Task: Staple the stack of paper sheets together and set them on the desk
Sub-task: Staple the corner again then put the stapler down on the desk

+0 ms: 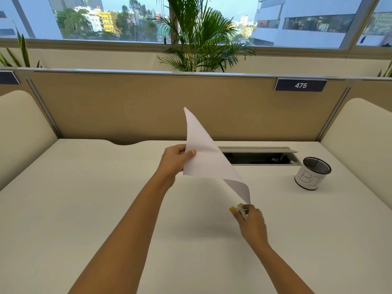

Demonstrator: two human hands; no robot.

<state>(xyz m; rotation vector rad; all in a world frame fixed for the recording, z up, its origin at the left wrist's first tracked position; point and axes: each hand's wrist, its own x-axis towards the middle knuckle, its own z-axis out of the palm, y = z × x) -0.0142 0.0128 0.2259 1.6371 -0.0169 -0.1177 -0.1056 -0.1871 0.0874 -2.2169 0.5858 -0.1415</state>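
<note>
**Stapler at the corner, sheets in the air**

Forearms fill the bottom of the view, both reaching out over the counter (89, 204). My left hand (175, 161) pinches the stack of paper sheets (203, 158) by its near edge, thumb on top, holding it tilted up off the surface. My right hand (251, 222) is closed around a small stapler (238, 210) with yellow parts, blurred, its mouth right at the lowest corner of the sheets, which curls there.

I judge this to be the stapling step itself; whether a staple is in, I cannot tell. Next comes a firm squeeze with the corner squared, then laying the stack flat.

Beyond lies a pale bare surface, an open cable tray (258, 158), a mesh pen cup (312, 174) far right, a tan partition marked 475 (300, 85), a palm (201, 39) and windows.
</note>
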